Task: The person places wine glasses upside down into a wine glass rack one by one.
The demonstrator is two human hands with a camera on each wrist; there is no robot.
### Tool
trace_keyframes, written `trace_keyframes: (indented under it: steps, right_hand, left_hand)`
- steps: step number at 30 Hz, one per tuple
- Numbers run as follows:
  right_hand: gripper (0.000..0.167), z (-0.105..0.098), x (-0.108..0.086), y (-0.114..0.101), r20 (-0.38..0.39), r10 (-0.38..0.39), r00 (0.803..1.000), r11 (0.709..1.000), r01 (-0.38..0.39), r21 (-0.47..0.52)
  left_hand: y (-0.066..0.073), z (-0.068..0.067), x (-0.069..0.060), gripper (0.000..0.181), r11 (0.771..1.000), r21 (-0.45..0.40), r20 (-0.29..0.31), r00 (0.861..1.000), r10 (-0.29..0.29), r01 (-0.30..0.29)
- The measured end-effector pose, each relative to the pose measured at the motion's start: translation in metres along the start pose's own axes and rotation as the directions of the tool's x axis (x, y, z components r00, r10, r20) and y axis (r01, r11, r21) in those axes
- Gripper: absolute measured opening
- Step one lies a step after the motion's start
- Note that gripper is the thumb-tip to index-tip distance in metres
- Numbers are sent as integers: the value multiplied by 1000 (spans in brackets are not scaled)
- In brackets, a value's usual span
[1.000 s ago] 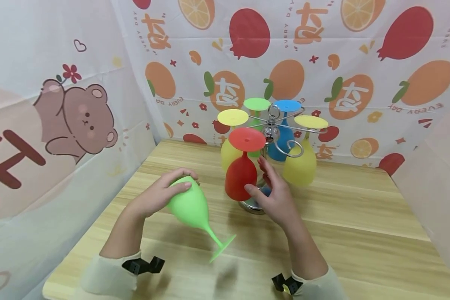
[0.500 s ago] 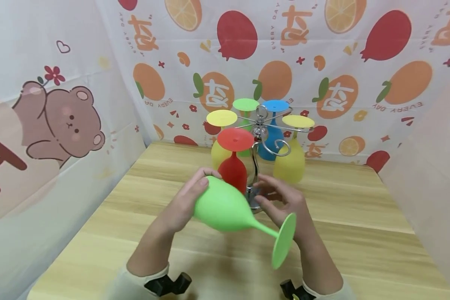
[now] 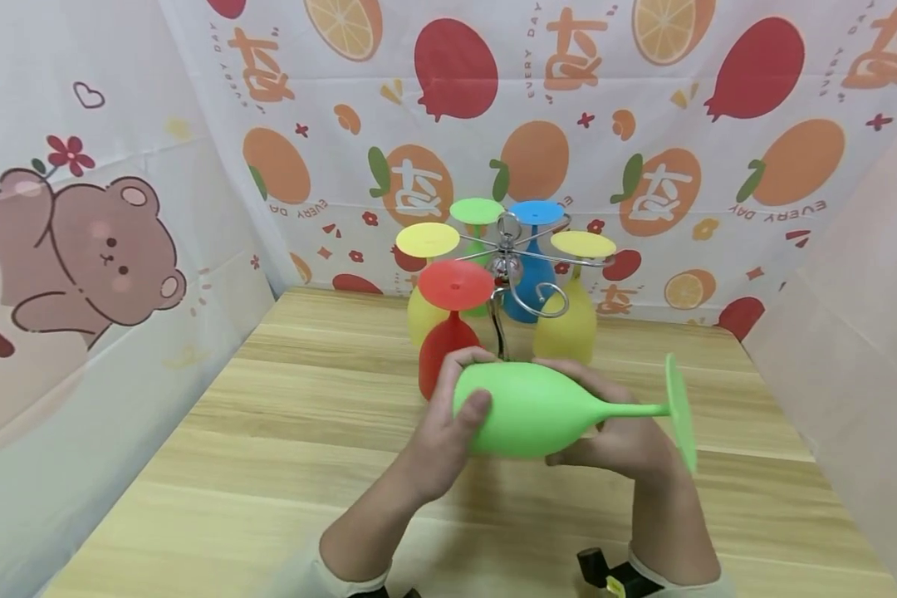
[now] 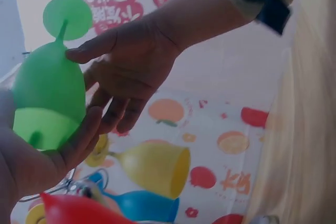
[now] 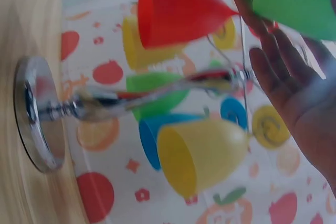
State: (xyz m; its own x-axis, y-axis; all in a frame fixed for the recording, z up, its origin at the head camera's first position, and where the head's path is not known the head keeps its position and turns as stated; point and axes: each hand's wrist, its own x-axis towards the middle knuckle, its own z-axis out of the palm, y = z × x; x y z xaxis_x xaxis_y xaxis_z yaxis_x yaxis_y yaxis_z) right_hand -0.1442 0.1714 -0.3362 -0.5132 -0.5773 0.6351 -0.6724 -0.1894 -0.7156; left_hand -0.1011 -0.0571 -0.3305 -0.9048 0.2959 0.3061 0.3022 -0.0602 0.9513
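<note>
My left hand (image 3: 443,436) grips a green wine glass (image 3: 538,411) round its bowl, near the rim. The glass lies nearly level in the air, its foot to the right. Behind the bowl and stem is my right hand (image 3: 639,436), fingers spread and thumb extended below; the left wrist view has its thumb tip close to where the bowl meets the stem, and I cannot tell whether it touches. Just beyond both hands stands a chrome stemware rack (image 3: 505,262) with a red wine glass (image 3: 456,286) hanging upside down at its front left.
Also hanging upside down on the rack are a left yellow glass (image 3: 428,240), a second green glass (image 3: 477,211), a blue glass (image 3: 536,213) and a right yellow glass (image 3: 566,320). A curled front arm (image 3: 553,301) bears no glass. Printed cloth (image 3: 456,66) backs the wooden table (image 3: 306,399).
My left hand has carried the green glass rightwards and tilted it from foot-down to nearly level. My right hand has left the red glass's side and moved right, behind the green glass.
</note>
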Motion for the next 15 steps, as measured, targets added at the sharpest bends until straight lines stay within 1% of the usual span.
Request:
trace_keyframes:
  steps: [3,5,8,11,15]
  right_hand:
    - [80,-17,-8,0,67,17,998,999,-20,44]
    - [74,-26,-14,0,74,42,996,997,-46,60]
    - [63,-35,-23,-1,36,86,996,994,-88,61]
    - [56,-41,-27,0,1,97,995,989,-96,111]
    - [51,-46,-28,2,-27,69,997,983,-63,172]
  left_hand:
    - [-5,7,2,65,999,-35,93,995,-23,26]
    - [-7,12,4,70,998,-43,130,991,-32,38]
    - [-9,18,9,71,998,-47,151,988,-35,42]
    - [-12,22,15,72,998,-41,160,986,-39,46]
    - [-15,27,22,72,999,-22,156,987,-41,45]
